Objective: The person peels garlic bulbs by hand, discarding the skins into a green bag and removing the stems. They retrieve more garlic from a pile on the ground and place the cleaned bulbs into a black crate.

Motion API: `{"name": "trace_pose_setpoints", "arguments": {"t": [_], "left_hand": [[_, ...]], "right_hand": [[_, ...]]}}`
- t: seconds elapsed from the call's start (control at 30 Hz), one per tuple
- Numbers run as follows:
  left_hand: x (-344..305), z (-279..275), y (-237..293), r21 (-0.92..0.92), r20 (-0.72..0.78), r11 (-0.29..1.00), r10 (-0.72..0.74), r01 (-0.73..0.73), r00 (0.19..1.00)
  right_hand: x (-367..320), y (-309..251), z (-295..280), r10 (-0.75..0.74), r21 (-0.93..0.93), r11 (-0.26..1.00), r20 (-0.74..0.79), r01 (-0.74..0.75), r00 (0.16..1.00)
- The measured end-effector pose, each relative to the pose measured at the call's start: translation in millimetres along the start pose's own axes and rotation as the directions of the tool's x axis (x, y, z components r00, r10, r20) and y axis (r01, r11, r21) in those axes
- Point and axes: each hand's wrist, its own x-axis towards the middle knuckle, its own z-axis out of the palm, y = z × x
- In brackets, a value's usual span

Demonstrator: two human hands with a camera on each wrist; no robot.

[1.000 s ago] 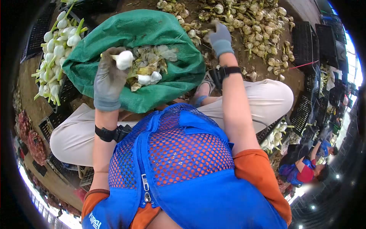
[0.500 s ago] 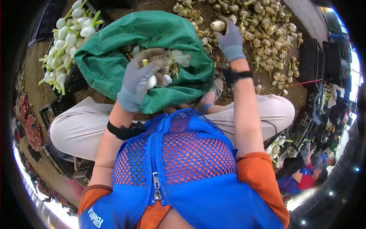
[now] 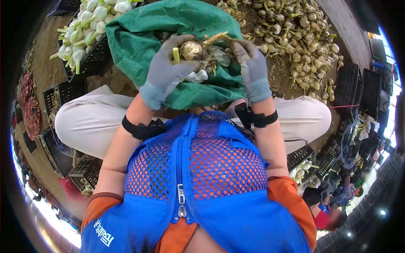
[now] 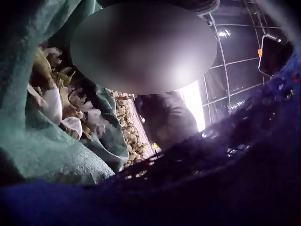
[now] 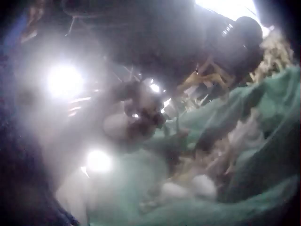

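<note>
Both gloved hands have come together at upper centre of the head view; half a second ago the right hand (image 3: 252, 65) was out at the garlic pile (image 3: 295, 38), upper right. Now the left hand (image 3: 166, 74) curls round a dirty garlic bulb (image 3: 191, 49), its cut green stem upright. The right hand pinches the bulb's dry straw-coloured end. The bulb sits between the hands, above the peelings in the green sack (image 3: 139, 38).
</note>
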Motion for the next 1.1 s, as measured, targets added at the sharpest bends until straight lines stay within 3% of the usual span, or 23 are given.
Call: {"name": "trace_pose_setpoints", "arguments": {"t": [0.07,0.13,0.17,0.23,0.27,0.37,0.47,0.57,0.67,0.87,0.93,0.97,1.07,1.1], "left_hand": [[-2.1,-0.7,-1.9,0.055,-0.036,0.995,0.08,-0.078,0.996],[-4.6,1.6,6.5,0.333,-0.014,0.902,0.296,-0.275,0.955],[-5.3,3.0,9.4,0.46,0.019,0.811,0.398,-0.361,0.917],[-6.5,4.4,9.7,0.514,0.02,0.749,0.477,-0.418,0.879],[-7.1,4.3,9.8,0.542,0.023,0.714,0.515,-0.443,0.857],[-7.5,2.0,8.5,0.588,0.011,0.679,0.538,-0.44,0.843],[-7.3,3.8,10.4,0.564,0.024,0.692,0.531,-0.45,0.847],[-8.0,7.1,15.1,0.623,0.055,0.629,0.558,-0.465,0.828],[-9.3,10.2,13.8,0.646,0.056,0.608,0.565,-0.462,0.823],[-6.7,6.1,6.3,0.618,0.049,0.633,0.562,-0.467,0.826],[-8.0,12.3,-0.2,0.19,-0.06,0.932,0.326,-0.31,0.943],[-8.4,14.7,-0.1,-0.05,-0.065,0.98,0.188,-0.191,0.98],[-12.5,12.4,21.5,-0.216,-0.01,0.975,-0.064,0.061,0.998],[-12.7,11.0,18.2,-0.308,0.03,0.95,-0.044,0.051,0.999]], "right_hand": [[-6.0,-11.7,7.5,0.068,0.254,0.962,0.136,-0.101,0.988],[-9.7,-13.5,20.6,0.118,0.505,0.817,0.324,-0.277,0.939],[-11.9,-15.6,28.7,0.106,0.575,0.767,0.326,-0.286,0.939],[-13.7,-22.1,44.5,0.073,0.703,0.647,0.327,-0.295,0.942],[-12.3,-24.2,47.7,0.021,0.719,0.655,0.289,-0.231,0.957],[-12.5,-25.4,48.7,0.054,0.775,0.556,0.328,-0.301,0.943],[-12.6,-24.0,38.5,0.083,0.719,0.608,0.364,-0.337,0.928],[-8.4,-24.8,37.6,-0.026,0.758,0.594,0.351,-0.268,0.936],[-11.6,-26.7,39.7,0.059,0.68,0.686,0.306,-0.261,0.95],[-13.2,-27.0,35.3,0.046,0.803,0.482,0.376,-0.35,0.925],[-10.2,-22.1,33.1,-0.003,0.691,0.685,0.321,-0.233,0.947],[-8.1,-19.1,33.5,-0.034,0.619,0.768,0.299,-0.167,0.954],[-7.3,-12.8,40.3,-0.048,0.499,0.865,0.18,-0.049,0.982],[-7.9,-12.9,40.5,-0.139,0.367,0.926,0.114,0.089,0.984]]}}
